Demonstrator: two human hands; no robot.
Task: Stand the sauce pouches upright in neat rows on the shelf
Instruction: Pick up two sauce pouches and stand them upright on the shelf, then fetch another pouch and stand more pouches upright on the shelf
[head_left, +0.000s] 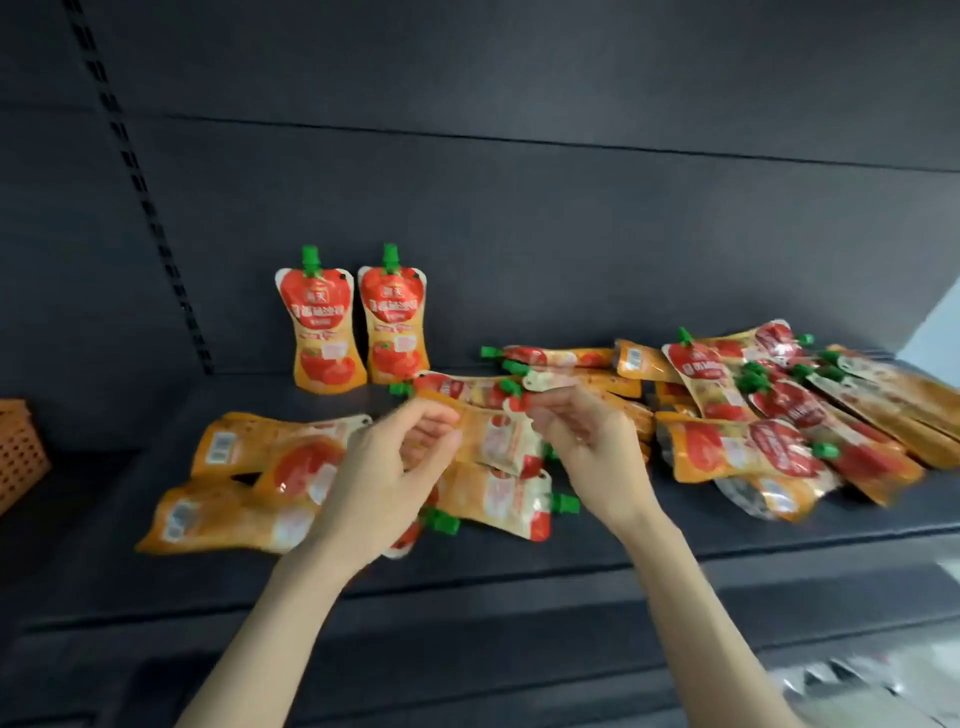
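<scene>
Dark shelf and back panel. Two upright pouches stand side by side at the rear left, and the rest lie flat, most in a heap at right. Mid-shelf, the left hand and right hand each curl fingers round one pouch, held just above the flat ones. This looks like picking up the third. Next it probably needs turning spout-up and setting just beside the standing pair, base flat so it doesn't topple.

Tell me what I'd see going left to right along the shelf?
Orange basket → two upright pouches → pouch held between left hand and right hand → heap of flat pouches.
</scene>
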